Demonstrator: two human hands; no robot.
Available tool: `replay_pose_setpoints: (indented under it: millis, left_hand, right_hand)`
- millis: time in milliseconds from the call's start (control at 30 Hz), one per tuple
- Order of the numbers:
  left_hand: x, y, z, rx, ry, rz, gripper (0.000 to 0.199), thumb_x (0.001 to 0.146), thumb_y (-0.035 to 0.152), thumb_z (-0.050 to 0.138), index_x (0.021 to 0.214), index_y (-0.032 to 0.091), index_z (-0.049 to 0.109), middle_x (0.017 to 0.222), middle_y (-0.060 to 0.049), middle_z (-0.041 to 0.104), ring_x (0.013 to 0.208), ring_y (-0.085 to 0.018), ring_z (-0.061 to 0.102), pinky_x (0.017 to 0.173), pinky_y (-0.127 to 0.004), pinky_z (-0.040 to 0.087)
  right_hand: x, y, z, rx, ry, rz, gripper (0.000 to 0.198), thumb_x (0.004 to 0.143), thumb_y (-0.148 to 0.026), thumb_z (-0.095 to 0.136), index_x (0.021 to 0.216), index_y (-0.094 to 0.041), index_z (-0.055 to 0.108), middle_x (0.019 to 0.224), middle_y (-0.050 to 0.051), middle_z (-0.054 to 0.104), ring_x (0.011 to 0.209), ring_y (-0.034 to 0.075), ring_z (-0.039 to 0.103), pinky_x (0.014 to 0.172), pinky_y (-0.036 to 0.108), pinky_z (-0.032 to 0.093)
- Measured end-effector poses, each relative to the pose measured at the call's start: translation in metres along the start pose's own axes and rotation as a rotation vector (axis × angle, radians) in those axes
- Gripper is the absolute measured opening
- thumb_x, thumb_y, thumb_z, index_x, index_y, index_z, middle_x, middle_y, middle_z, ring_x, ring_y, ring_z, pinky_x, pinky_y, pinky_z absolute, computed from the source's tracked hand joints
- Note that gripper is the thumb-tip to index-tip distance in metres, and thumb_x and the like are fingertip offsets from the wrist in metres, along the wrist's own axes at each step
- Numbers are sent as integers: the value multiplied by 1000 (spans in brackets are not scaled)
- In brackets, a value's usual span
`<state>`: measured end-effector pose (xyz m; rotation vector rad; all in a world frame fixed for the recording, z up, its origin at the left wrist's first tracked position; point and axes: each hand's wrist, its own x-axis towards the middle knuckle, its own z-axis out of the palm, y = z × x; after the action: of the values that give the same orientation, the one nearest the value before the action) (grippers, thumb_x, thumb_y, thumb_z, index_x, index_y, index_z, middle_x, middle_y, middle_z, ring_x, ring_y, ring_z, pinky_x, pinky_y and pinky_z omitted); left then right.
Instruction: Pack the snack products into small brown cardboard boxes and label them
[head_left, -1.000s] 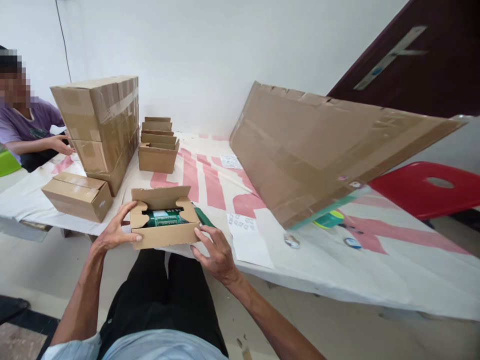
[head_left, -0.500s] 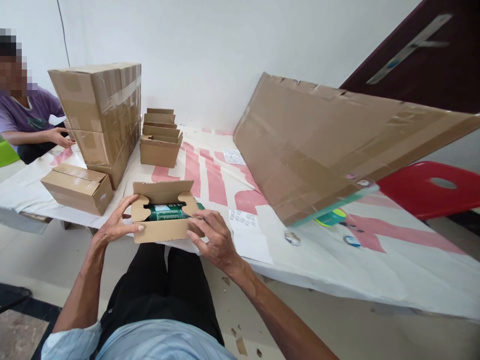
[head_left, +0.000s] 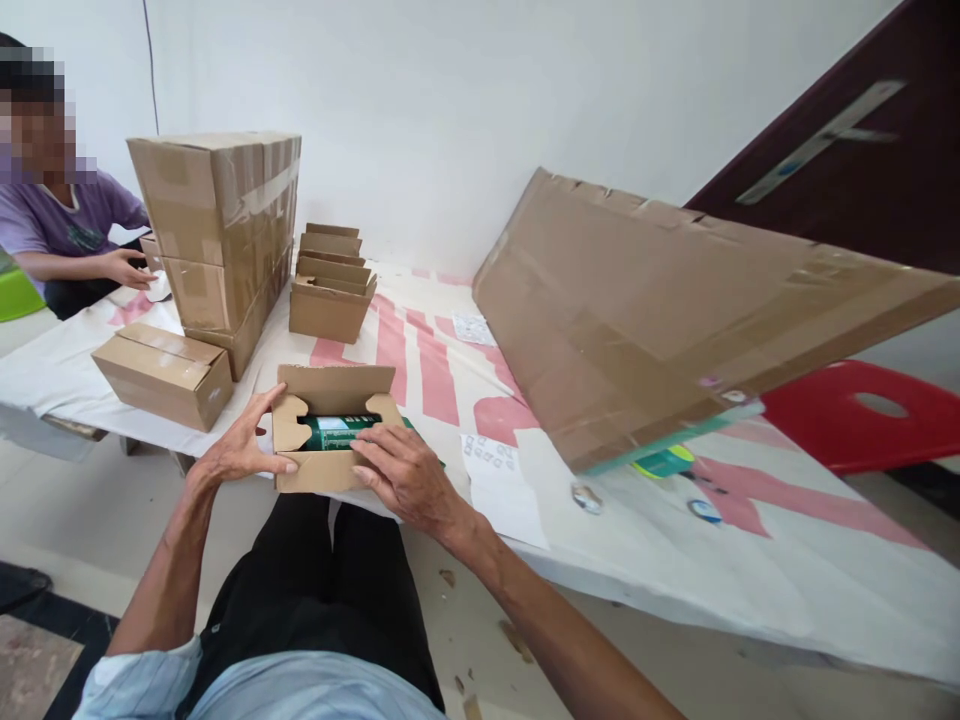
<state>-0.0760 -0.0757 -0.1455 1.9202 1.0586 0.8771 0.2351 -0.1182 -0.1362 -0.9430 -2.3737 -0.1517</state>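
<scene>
A small open cardboard box point(head_left: 319, 473) stands at the table's front edge, its back flap point(head_left: 337, 385) raised and its side flaps folded inward. Inside lies a green packed item point(head_left: 330, 433) with white print; its exact kind is hard to make out. My left hand point(head_left: 244, 448) grips the box's left end, thumb on the front and fingers behind. My right hand point(head_left: 409, 480) straddles the front wall near the right, thumb outside, fingertips over the green item and partly covering it. Something green shows just behind my right hand, mostly hidden.
A closed carton point(head_left: 161, 375) and a tall taped stack of cartons point(head_left: 225, 230) stand left. Several open boxes point(head_left: 330, 310) line up behind. A large cardboard sheet point(head_left: 675, 310) leans at right, near a red stool point(head_left: 847, 410). A printed paper point(head_left: 502, 490) lies nearby. Another person sits far left.
My right hand has slid left along the box's front, its fingers now over the green item. My left hand keeps its hold. The whole view has shifted slightly.
</scene>
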Motion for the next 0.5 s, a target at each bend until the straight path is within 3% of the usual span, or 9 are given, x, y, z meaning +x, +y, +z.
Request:
replay_pose_setpoints:
  millis: [133,267,500]
  left_hand:
    - [1,-2,2,-11,-2,12,128,66,60,93,169,27,25,167,-19,36,146,-44,45,113,-58,48]
    - [0,-4,4,-14,26,7,129,65,63,93,169,28,26,170,-18,32,147,-44,44,114,-58,49]
    - [-5,-11,8,-21,37,15,130,65,66,92,169,28,25,169,-18,31,150,-46,40,111,-56,51]
  right_hand:
    - [15,9,-3,-179,-64,38,22,104,-21,53,106,-22,75,107,11,75,105,29,63,90,45,50]
    - [31,20,-8,-323,-102,65,16,100,-22,61,89,-22,73,97,12,73,97,30,59,84,45,47]
    - [39,45,-22,-310,-190,76,15,91,-20,71,78,-23,70,91,10,70,91,29,59,80,43,48]
